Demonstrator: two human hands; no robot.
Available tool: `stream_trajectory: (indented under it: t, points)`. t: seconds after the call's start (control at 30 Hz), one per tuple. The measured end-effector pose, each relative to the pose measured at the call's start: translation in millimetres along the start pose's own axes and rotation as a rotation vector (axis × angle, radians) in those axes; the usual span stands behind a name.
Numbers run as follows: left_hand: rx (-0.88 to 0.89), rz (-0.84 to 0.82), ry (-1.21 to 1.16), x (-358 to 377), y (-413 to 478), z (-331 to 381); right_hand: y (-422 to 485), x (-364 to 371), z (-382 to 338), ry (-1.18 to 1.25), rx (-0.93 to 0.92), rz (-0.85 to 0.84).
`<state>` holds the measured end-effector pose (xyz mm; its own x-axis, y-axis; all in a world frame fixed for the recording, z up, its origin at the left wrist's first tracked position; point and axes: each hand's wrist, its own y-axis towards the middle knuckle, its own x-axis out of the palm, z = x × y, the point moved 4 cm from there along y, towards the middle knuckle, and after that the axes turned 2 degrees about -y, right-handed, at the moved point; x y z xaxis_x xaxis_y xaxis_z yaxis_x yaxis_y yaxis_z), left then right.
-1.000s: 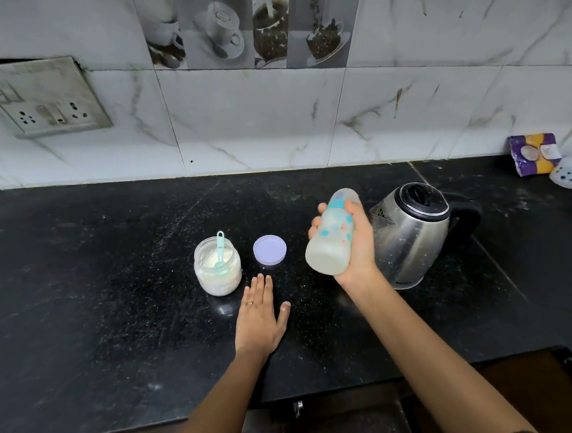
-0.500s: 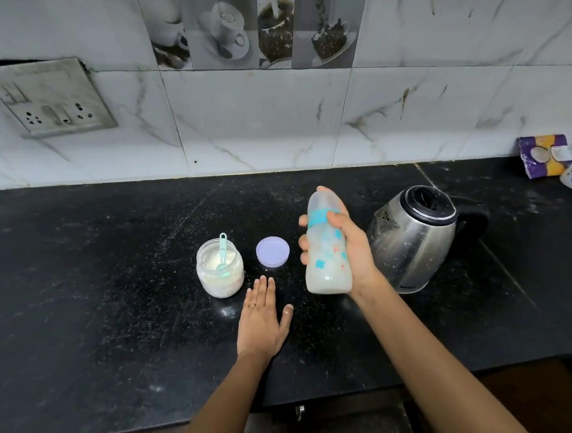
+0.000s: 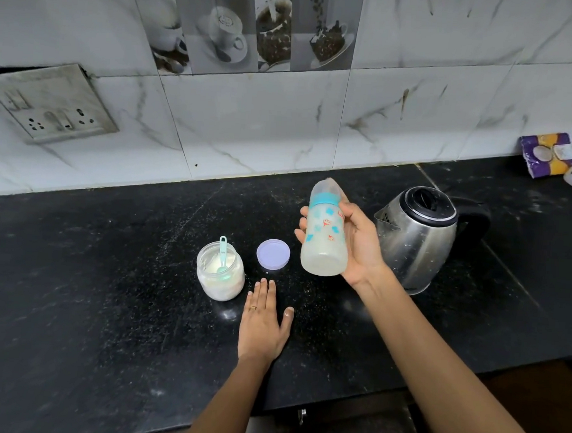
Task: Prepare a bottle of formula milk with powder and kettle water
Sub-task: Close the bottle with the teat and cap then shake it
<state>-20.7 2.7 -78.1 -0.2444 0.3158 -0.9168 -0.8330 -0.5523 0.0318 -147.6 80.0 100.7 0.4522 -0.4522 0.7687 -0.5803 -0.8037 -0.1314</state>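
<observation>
Right hand (image 3: 360, 244) grips the capped, teal-collared clear baby bottle (image 3: 325, 232) of cloudy milk, tilted above the black stone counter (image 3: 105, 305), left hand (image 3: 262, 328) flat and empty at 6 o'clock; a loose collar could leak onto the open glass powder jar (image 3: 220, 272) at 9 o'clock.

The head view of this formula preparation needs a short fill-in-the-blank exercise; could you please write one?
1. The baby bottle is held in the ____ hand.
2. The teal scoop stands inside the open powder ____.
3. The lilac lid lies between the jar and the ____.
4. The left hand rests ____ on the countertop.

Answers: right; jar; bottle; flat
</observation>
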Motion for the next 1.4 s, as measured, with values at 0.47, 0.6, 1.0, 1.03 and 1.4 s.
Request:
stream_trajectory:
  t: [0.47, 0.6, 1.0, 1.03, 1.4]
  points:
    - [0.001, 0.012, -0.006, 0.7, 1.3, -0.1, 11.0, 11.2, -2.0, 0.328, 0.183, -0.352]
    - [0.001, 0.012, 0.003, 0.7, 0.4, 0.2, 17.7, -0.5, -2.4, 0.400, 0.206, -0.230]
    - [0.007, 0.026, 0.005, 0.0, -0.1, 0.4, 10.6, 7.6, -0.7, 0.201, 0.128, -0.181]
    - [0.007, 0.027, 0.006, 0.1, 0.1, 0.5, 9.5, 10.2, -1.2, 0.182, 0.106, -0.175]
    - [0.009, 0.034, -0.011, -1.0, -0.7, 1.2, 12.5, 13.8, -2.5, 0.302, 0.097, -0.162]
